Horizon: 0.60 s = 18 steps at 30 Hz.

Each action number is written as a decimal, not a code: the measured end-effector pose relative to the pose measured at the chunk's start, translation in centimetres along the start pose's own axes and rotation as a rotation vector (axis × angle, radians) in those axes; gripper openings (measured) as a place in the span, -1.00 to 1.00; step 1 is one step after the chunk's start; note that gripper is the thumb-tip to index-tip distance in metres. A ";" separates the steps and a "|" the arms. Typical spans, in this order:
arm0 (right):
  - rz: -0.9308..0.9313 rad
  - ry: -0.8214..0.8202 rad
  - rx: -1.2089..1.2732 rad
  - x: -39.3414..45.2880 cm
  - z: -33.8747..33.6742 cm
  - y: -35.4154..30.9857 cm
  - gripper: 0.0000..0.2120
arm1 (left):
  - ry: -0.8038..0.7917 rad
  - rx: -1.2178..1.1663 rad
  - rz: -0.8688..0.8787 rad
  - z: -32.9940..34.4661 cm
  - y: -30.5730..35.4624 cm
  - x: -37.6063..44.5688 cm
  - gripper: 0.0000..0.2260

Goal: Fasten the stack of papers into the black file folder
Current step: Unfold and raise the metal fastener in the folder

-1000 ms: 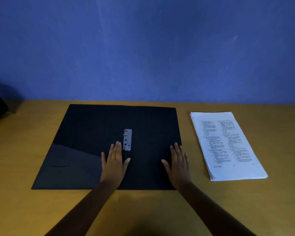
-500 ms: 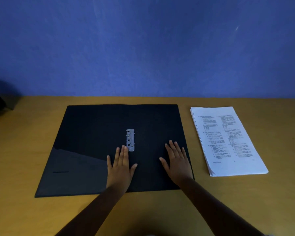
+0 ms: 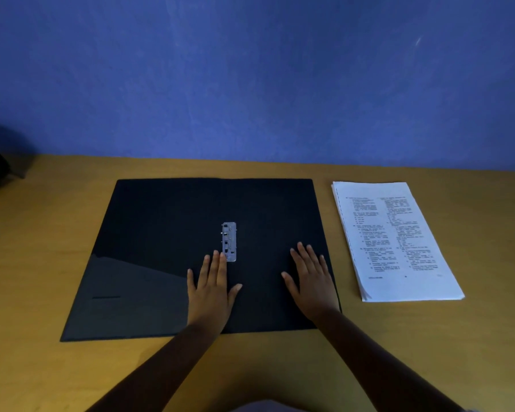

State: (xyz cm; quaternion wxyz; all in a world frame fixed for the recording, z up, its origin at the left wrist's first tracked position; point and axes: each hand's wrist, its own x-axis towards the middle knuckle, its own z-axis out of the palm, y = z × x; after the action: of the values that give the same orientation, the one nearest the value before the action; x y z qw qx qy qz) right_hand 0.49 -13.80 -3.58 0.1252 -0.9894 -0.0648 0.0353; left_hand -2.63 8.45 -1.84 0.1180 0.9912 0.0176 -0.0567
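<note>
Lying flat, fingers spread, left hand (image 3: 210,288) and right hand (image 3: 311,281) press the open black file folder (image 3: 161,248); printed white paper stack (image 3: 394,239), text illegible, at three o'clock

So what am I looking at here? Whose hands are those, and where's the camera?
No machine here: these are a person's two bare hands. The camera sits on the person's head, looking forward and down, so you see the arms reaching out from the bottom of the picture.

On the wooden table lies a black folder, opened flat. In its middle is a small metal clip, the part that would hold pages. To the right, apart from the folder, sits a stack of papers with printing on top.

The left hand rests flat on the folder, its fingertips right beside the clip. The right hand rests flat near the folder's right edge. Both hands are open and hold nothing. The papers are not yet in the folder. Behind everything is a blue wall.
</note>
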 end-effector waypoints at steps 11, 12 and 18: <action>0.009 -0.019 0.009 -0.1 -0.3 -0.2 -0.41 | 0.008 0.031 -0.010 0.4 -0.1 0.0 -0.16; 0.014 -0.022 0.020 -0.1 -0.4 -0.3 -0.42 | 0.012 0.029 -0.009 0.5 -0.1 0.0 -0.17; 0.121 0.013 0.260 2.0 -2.2 -4.2 -0.65 | 0.056 -0.030 -0.020 0.4 0.1 -0.3 -0.19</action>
State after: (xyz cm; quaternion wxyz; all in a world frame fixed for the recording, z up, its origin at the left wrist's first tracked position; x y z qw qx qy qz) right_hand 2.19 -10.02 -0.54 0.2503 -0.9671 0.0006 0.0446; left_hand -3.01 8.24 -2.17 0.1317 0.9903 0.0317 -0.0299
